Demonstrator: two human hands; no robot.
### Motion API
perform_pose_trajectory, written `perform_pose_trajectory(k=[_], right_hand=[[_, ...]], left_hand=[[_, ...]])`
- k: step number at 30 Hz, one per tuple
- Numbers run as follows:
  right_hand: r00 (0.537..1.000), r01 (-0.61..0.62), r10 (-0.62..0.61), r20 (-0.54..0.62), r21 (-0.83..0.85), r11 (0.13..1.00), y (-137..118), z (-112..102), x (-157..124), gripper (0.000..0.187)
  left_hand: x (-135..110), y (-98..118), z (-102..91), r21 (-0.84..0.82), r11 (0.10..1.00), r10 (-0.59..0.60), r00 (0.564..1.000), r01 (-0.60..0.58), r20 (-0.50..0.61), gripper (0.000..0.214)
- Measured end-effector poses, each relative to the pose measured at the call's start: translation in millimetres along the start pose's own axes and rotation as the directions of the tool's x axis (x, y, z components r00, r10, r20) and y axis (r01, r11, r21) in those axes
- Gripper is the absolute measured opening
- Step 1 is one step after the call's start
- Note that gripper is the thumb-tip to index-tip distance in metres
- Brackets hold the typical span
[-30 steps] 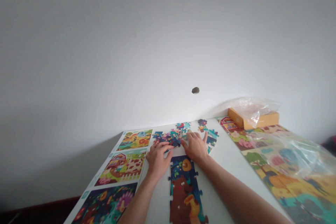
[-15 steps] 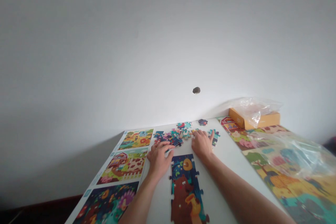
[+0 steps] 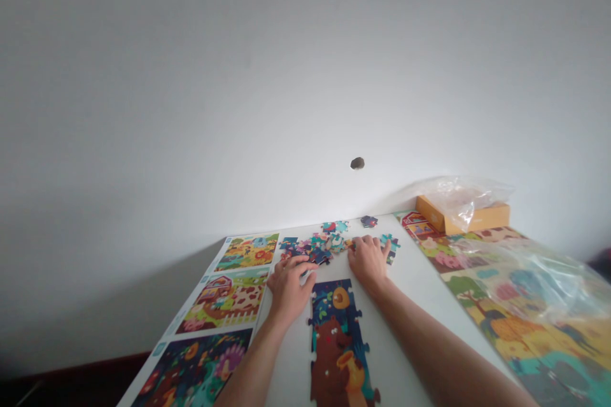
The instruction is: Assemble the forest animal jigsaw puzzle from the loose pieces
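Observation:
A partly joined bear puzzle (image 3: 337,337) lies on the white table (image 3: 415,296) between my forearms. Beyond it is a heap of loose puzzle pieces (image 3: 324,243). My left hand (image 3: 289,285) rests flat at the heap's near left edge, fingers stretched over dark blue pieces. My right hand (image 3: 368,259) lies palm down at the heap's right side, its fingers spread over teal and orange pieces. Neither hand visibly grips a piece. One separate dark piece (image 3: 368,221) lies farther back near the wall.
Three picture sheets (image 3: 224,302) line the table's left edge. A large colourful sheet (image 3: 515,305) under clear plastic wrap (image 3: 534,267) covers the right side. An orange box (image 3: 458,216) in a plastic bag sits at the back right. A white wall stands just behind.
My right hand slid from the middle of the heap to its right side, covering the teal pieces there. My left hand stayed almost where it was.

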State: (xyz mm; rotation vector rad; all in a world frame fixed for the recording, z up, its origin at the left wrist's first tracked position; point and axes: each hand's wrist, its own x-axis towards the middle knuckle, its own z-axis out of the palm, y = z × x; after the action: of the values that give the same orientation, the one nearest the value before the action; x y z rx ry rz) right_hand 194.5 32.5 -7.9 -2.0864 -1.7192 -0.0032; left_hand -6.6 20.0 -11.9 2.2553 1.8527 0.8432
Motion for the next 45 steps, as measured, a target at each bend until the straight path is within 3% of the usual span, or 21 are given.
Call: perform_pose_trajectory(k=[5,8,10,12,14,18,20,22,25,27,31,33,35,39,43,45], right_hand=[[1.000,0.001,-0.001,0.008,0.002,1.000,-2,-2,-1,0.033],[0.993,0.104,-0.106,0.048,0.038,0.994,-5,-6,-2,0.044],[0.945,0.289,-0.300,0.130,0.095,0.953,-9,-10,-5,0.049],[0.856,0.457,-0.481,0.189,0.158,0.875,-12,-12,-8,0.048],[0.825,0.510,-0.537,0.174,0.179,0.841,-15,-11,-11,0.043],[0.939,0.330,-0.336,0.077,0.081,0.940,-16,-7,-9,0.035],[0.972,0.222,-0.223,0.071,0.028,0.975,-15,-6,-7,0.035],[0.965,0.237,-0.238,0.109,0.026,0.971,-15,-8,-6,0.039],[0.864,0.453,-0.466,0.192,0.112,0.885,-17,-12,-10,0.043],[0.827,0.506,-0.529,0.193,0.155,0.848,-18,-13,-13,0.041],[0.939,0.320,-0.329,0.102,0.095,0.943,-18,-9,-12,0.037],[0.967,0.242,-0.246,0.068,0.058,0.968,-17,-8,-10,0.035],[0.954,0.283,-0.288,0.081,0.068,0.957,-17,-8,-10,0.036],[0.869,0.458,-0.473,0.144,0.127,0.880,-19,-8,-12,0.037],[0.943,0.318,-0.323,0.084,0.066,0.946,-18,-6,-11,0.030],[0.957,0.280,-0.283,0.060,0.057,0.958,-17,-4,-10,0.030]], left_hand=[[1,-6,3.9,-0.024,0.998,0.065,0.998,-0.066,-0.016,0.020],[3,-10,5.2,-0.072,0.985,0.159,0.987,-0.158,-0.001,0.021],[4,-11,5.6,-0.112,0.972,0.211,0.977,-0.209,0.010,0.022],[4,-13,6.0,-0.150,0.961,0.235,0.972,-0.232,0.006,0.024],[5,-13,6.5,-0.158,0.961,0.225,0.974,-0.225,-0.019,0.026],[4,-14,8.3,-0.045,0.988,0.144,0.986,-0.148,-0.085,0.025],[3,-14,9.4,0.020,0.994,0.108,0.989,-0.106,-0.106,0.027],[2,-12,10.1,0.057,0.994,0.099,0.990,-0.094,-0.101,0.029],[1,-9,9.2,0.077,0.991,0.111,0.991,-0.105,-0.071,0.028],[0,-6,7.1,0.088,0.993,0.090,0.993,-0.083,-0.072,0.028],[-2,-3,1.7,0.128,0.992,-0.007,0.996,0.018,-0.089,0.027],[-2,-2,0.1,0.146,0.988,-0.037,0.995,0.050,-0.088,0.027],[-3,-2,-0.4,0.158,0.986,-0.046,0.995,0.060,-0.089,0.029],[-4,-3,0.9,0.176,0.982,-0.052,0.995,0.067,-0.087,0.033],[-4,-3,2.6,0.202,0.977,-0.062,0.997,0.072,-0.055,0.036],[-4,-2,2.9,0.214,0.975,-0.053,0.998,0.057,-0.025,0.039]])
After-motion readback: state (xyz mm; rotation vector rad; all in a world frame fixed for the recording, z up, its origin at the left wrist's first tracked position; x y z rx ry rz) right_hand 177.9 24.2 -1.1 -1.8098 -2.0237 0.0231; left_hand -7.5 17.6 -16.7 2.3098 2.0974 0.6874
